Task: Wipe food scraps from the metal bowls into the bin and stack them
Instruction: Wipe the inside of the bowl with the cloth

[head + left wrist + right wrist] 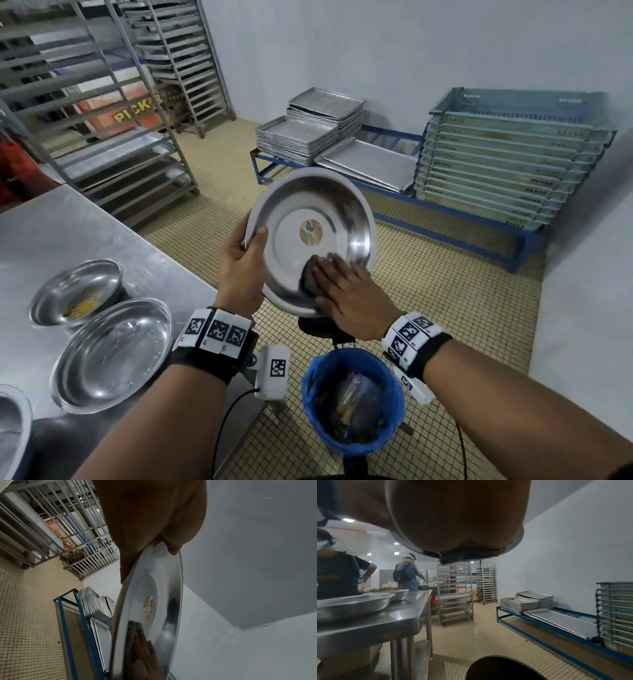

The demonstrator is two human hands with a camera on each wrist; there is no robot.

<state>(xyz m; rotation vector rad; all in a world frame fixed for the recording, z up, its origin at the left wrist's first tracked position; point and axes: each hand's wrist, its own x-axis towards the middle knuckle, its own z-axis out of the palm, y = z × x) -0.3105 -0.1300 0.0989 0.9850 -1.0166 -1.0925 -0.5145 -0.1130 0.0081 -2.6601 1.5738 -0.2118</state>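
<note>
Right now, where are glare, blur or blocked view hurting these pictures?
Head view: the held bowl shows glare on its right inner wall; the right hand and dark cloth are motion-blurred. Left wrist view: the left hand fills the top, dim and soft, and the bowl is seen edge-on. Right wrist view: the right hand blocks the upper frame; wide-angle bending throughout.

The left hand (pixel 150 520) pinches the rim of a tilted metal bowl (pixel 137 615), thumb inside. Low in the bowl, straight fingers (pixel 144 654) press a dark scouring pad (pixel 133 631) below its round sticker (pixel 149 607).
</note>
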